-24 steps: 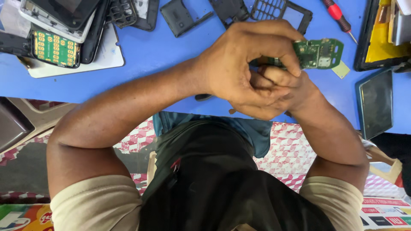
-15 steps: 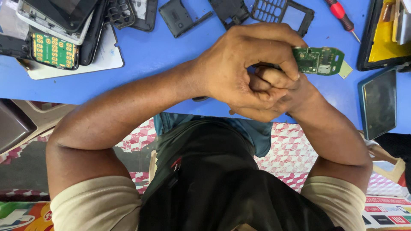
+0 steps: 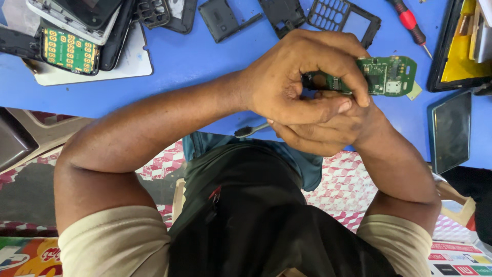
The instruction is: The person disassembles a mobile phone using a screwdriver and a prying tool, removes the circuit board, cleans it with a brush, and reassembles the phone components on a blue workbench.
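Observation:
My left hand [image 3: 302, 77] is closed over one end of a small green circuit board [image 3: 388, 74], which it holds just above the blue table [image 3: 205, 61]. My right hand [image 3: 328, 131] lies right under the left with its fingers curled, pressed against it. A slim grey tool [image 3: 251, 130] sticks out to the left from between the two hands; it seems to sit in my right hand. The board's right end, with small metal parts on it, stays uncovered.
Phone parts lie along the far side: a green keypad board with yellow pads [image 3: 69, 48] on a white sheet [image 3: 128, 64], black phone frames [image 3: 341, 15], a red-handled screwdriver [image 3: 410, 23], a black-edged tray with yellow inside [image 3: 461, 51], a dark screen panel [image 3: 451, 131].
The circuit board and both hands have shifted slightly toward me and to the right. The grip on the board looks unchanged.

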